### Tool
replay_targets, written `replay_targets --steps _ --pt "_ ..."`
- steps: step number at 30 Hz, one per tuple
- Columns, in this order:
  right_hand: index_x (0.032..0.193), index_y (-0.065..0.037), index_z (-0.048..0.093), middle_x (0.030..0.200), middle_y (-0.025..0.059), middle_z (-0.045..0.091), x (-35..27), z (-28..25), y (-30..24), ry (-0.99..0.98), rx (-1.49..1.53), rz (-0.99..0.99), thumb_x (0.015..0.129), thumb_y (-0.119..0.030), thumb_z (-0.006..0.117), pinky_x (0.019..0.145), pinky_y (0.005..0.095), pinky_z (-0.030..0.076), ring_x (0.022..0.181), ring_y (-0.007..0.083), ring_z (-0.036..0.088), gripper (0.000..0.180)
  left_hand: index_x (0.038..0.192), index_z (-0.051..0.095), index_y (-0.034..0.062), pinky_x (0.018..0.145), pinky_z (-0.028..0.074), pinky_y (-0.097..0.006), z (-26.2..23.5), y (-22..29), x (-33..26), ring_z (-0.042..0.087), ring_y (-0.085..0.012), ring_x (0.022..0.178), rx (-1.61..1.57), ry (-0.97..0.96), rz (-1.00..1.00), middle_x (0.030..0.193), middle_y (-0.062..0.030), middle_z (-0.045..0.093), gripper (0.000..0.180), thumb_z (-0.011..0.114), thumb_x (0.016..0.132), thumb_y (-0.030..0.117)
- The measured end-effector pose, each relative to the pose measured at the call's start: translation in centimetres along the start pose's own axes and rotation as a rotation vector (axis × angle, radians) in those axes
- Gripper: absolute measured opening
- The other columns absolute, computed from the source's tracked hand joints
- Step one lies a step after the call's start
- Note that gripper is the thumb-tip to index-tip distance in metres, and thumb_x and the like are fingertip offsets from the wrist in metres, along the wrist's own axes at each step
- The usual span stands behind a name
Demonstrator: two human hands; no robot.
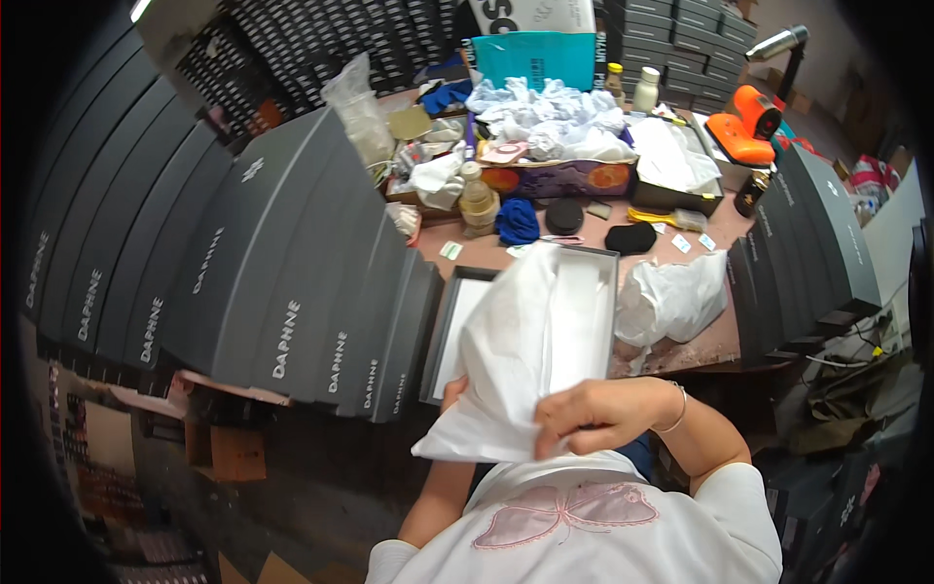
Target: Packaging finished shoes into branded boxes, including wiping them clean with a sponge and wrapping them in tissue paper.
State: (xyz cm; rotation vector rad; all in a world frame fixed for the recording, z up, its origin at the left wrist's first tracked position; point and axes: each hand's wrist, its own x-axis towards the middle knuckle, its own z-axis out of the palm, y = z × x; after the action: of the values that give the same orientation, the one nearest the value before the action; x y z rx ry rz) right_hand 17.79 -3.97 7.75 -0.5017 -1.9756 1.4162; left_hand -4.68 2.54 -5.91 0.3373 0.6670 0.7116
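A white, soft dust bag (511, 341) hangs over an open dark-grey box with a white lining (584, 302); its near end reaches down toward my body. With fingers closed, my right hand (598, 414) pinches the bag's near edge, slightly blurred. Most of my left hand (454, 391) is hidden behind the bag, but its thumb side shows at the bag's left edge, holding it from beneath. What the bag contains, if anything, cannot be seen. Left of the box lies its grey lid (449, 336) with a white inside.
Stacked dark-grey shoe boxes (321, 263) rise at the left, more boxes (817, 243) at the right. Crumpled white paper (555, 117) fills a carton at the back. A white paper bundle (671, 297), a bottle (478, 200), a blue cloth (517, 222) and black pads (630, 237) lie around.
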Motion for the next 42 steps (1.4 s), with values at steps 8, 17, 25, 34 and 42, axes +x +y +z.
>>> replay_targets --steps 8,17,25,34,42 --pt "0.124 0.001 0.053 0.108 0.0053 0.061 -6.6 3.6 9.5 1.038 0.499 0.209 0.092 -0.035 0.063 0.085 0.0313 0.047 0.096 0.0170 0.058 0.050 0.145 0.018 0.0036 0.106 0.035 -0.035 6.8 -5.1 -0.2 0.039 -0.0214 0.127 1.047 -0.062 0.590 0.138 -0.0150 0.036 0.085 0.071 0.079 0.004" --pt "0.134 0.001 0.041 0.121 0.0132 0.057 -17.8 3.9 6.3 1.582 0.563 0.033 0.079 -0.025 0.068 0.090 0.0367 0.051 0.107 0.0249 0.060 0.067 0.126 0.056 0.0068 0.103 0.039 -0.046 6.3 -5.0 11.8 0.048 -0.0339 0.124 2.056 -0.904 0.575 0.124 -0.0171 0.059 0.047 0.056 0.080 -0.003" --pt "0.132 0.003 0.043 0.121 0.0105 0.056 -18.5 4.5 6.0 1.497 0.460 -0.085 0.078 -0.010 0.072 0.095 0.0339 0.047 0.110 0.0219 0.057 0.062 0.098 0.061 0.0104 0.107 0.023 -0.065 7.1 -6.6 17.8 0.044 -0.0307 0.127 2.570 -1.026 0.853 0.111 -0.0110 0.059 0.025 0.062 0.075 0.003" --pt "0.115 0.008 0.054 0.099 0.0177 0.065 -7.8 0.2 15.4 1.135 -0.032 0.630 0.080 -0.026 0.070 0.074 0.0363 0.052 0.083 0.0239 0.065 0.051 0.103 0.061 0.0031 0.099 0.041 -0.044 9.4 5.2 12.5 0.052 -0.0360 0.116 1.440 0.073 1.432 0.112 -0.0147 0.061 0.024 0.066 0.080 0.004" --pt "0.110 0.012 0.055 0.098 0.0332 0.061 -10.9 0.8 26.0 0.537 -0.580 0.570 0.076 -0.032 0.066 0.084 0.0446 0.049 0.091 0.0428 0.062 0.057 0.121 0.057 0.0022 0.105 0.035 -0.045 0.1 -9.0 10.4 0.045 -0.0381 0.124 1.472 -0.021 1.064 0.125 -0.0156 0.055 0.048 0.058 0.074 -0.004"
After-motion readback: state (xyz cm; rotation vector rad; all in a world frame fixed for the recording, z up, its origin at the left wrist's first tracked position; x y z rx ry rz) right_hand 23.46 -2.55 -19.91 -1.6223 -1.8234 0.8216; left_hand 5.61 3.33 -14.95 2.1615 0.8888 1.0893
